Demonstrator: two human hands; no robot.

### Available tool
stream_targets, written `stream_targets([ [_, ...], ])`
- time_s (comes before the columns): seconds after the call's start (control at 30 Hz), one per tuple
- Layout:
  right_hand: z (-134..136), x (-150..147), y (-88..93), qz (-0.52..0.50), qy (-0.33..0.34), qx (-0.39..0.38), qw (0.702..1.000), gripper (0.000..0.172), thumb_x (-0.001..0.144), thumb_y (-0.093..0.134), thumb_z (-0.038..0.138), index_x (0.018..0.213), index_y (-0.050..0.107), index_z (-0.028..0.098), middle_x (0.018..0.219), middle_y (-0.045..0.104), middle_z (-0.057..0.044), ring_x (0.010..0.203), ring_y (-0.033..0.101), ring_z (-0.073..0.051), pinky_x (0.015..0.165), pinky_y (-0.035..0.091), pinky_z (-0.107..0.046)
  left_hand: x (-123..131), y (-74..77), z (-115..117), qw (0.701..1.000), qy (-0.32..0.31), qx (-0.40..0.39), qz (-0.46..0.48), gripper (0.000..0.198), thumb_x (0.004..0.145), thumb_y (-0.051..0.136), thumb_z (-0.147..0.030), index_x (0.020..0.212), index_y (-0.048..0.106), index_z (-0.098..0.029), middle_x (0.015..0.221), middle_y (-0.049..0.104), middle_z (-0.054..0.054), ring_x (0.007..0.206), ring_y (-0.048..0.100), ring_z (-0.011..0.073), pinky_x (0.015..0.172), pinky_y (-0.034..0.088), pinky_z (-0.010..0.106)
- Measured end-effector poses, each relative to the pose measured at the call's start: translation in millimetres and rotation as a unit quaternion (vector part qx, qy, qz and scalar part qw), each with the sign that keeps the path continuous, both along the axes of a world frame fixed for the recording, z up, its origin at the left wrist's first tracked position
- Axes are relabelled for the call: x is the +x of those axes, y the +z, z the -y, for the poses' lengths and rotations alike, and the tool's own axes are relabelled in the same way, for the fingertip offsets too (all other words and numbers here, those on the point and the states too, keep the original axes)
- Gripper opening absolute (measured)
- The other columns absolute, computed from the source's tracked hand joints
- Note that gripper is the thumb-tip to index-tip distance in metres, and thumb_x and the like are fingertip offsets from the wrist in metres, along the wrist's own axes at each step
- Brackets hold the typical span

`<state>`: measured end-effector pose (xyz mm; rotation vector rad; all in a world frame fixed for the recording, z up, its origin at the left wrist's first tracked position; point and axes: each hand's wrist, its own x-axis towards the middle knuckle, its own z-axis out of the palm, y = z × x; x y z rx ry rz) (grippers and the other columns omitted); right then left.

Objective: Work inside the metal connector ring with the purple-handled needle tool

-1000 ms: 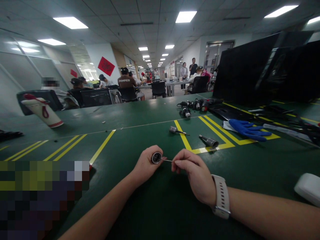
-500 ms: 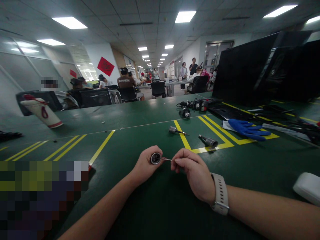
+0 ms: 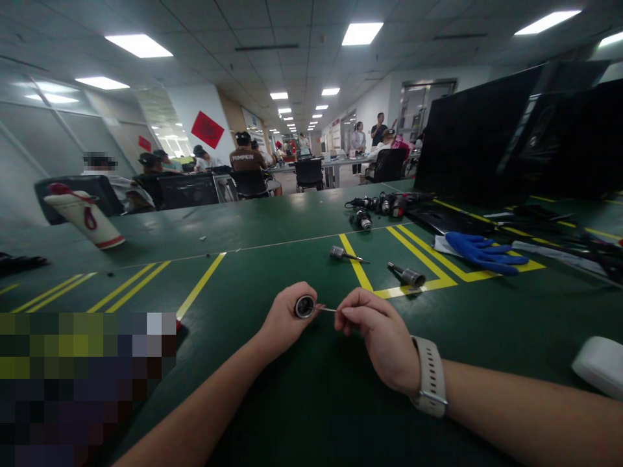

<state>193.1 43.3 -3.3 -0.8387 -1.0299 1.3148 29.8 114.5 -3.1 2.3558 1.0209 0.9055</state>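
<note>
My left hand [image 3: 282, 321] is closed around a hollow dark metal cylinder [image 3: 304, 307], its round open end turned toward me. Between the fingertips of my right hand [image 3: 377, 340] is a thin metal rod [image 3: 329, 309], pinched at one end. The rod's other end reaches to the side of the cylinder by my left fingers; whether it goes in, I cannot tell. Beyond my hands lie two metal pieces with slim shanks: a smaller one [image 3: 337, 253] across a yellow line and a larger cup-shaped one [image 3: 413, 277] on its side.
Several black tools with cords [image 3: 377, 207] lie farther back. To the right are a blue glove [image 3: 487, 251], a large dark monitor [image 3: 477, 143] and a white object [image 3: 601, 364]. A pale container [image 3: 92, 217] stands at left. Several people sit beyond the green table [image 3: 272, 227].
Both hands keep almost the same pose, with cylinder and rod still together. The whole view has shifted very slightly.
</note>
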Motion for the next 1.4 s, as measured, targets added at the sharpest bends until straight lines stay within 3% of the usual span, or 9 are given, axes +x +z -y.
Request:
stream_targets([
  [0.17,-1.8,-1.8,-2.2,-0.02,-0.013,0.0,1.0,0.01,0.072,0.051,0.014,0.066,0.058,0.019,0.061,0.059,0.0,0.061,0.051,-0.015,0.059,0.038,-0.029,-0.6,-2.1,-1.9,1.0,-0.012,-0.018,0.021,0.015,0.074,0.058,-0.022,0.063,0.049,-0.017,0.061,0.048,-0.004,0.058,0.046,0.0116,0.055,0.037,0.023],
  [0.4,0.6,0.5,-0.6,0.07,-0.018,0.019,0.997,0.013,0.073,0.052,0.013,0.065,0.059,0.019,0.062,0.059,0.001,0.062,0.051,-0.015,0.06,0.038,-0.029,1.0,-1.5,0.7,0.994,0.035,0.065,-0.08,0.013,0.075,0.058,-0.021,0.064,0.052,-0.018,0.065,0.055,-0.002,0.064,0.05,0.0152,0.063,0.036,0.029],
  [0.73,-1.8,-0.7,2.1,-0.042,0.008,-0.04,0.998,0.008,0.07,0.053,0.016,0.064,0.058,0.018,0.06,0.059,0.0,0.06,0.05,-0.015,0.059,0.037,-0.03,-2.2,-2.8,-1.6,1.0,-0.001,0.014,-0.023,0.015,0.077,0.055,-0.024,0.065,0.048,-0.018,0.064,0.05,-0.002,0.062,0.049,0.0144,0.058,0.037,0.025],
  [1.0,0.0,-0.2,-2.2,0.041,-0.009,-0.001,0.999,0.011,0.072,0.052,0.014,0.065,0.058,0.018,0.061,0.059,0.0,0.06,0.05,-0.014,0.059,0.037,-0.029,1.2,-0.9,1.2,0.993,0.021,0.08,-0.089,0.013,0.076,0.055,-0.018,0.064,0.05,-0.018,0.064,0.051,-0.003,0.064,0.05,0.0149,0.065,0.035,0.029],
  [1.17,-2.7,-2.4,-0.4,-0.035,0.001,-0.037,0.999,0.007,0.069,0.052,0.015,0.064,0.058,0.017,0.058,0.059,0.0,0.058,0.05,-0.014,0.056,0.036,-0.028,-0.1,-3.1,-0.7,0.999,0.037,0.031,-0.016,0.016,0.075,0.057,-0.023,0.063,0.048,-0.017,0.062,0.047,-0.003,0.059,0.046,0.0133,0.058,0.035,0.025],
  [1.4,-3.2,-2.0,-2.2,-0.046,0.017,-0.019,0.999,0.008,0.073,0.053,0.014,0.068,0.059,0.018,0.063,0.061,0.0,0.062,0.052,-0.014,0.06,0.038,-0.029,-0.6,-2.1,-1.9,0.997,0.017,-0.048,0.063,0.019,0.072,0.061,-0.026,0.061,0.048,-0.016,0.06,0.046,-0.005,0.056,0.043,0.0105,0.053,0.035,0.022],
])
